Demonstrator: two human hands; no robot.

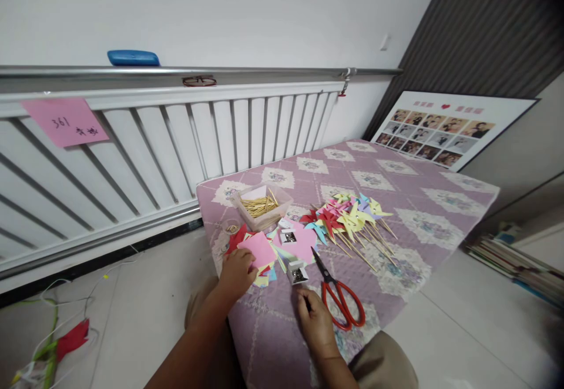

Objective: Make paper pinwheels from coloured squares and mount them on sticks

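Note:
My left hand (238, 271) rests on a stack of coloured paper squares, its fingers closed on a pink square (258, 248) on top. My right hand (314, 318) lies on the purple quilted table (396, 201) just left of the red-handled scissors (337, 295), fingers curled, thumb and forefinger pinched on something too small to make out. A small open box of pins (297, 272) sits just above that hand. Further back lie several finished paper pinwheels on sticks (348, 218) and a clear tub of wooden sticks (262, 205).
A white radiator (154, 142) runs along the wall with a pink note (65, 120), a blue case (133, 57) and glasses (199, 81) on its ledge. A photo board (440, 127) leans at the right. Books (506, 254) lie on the floor; paper scraps (70, 337) at left.

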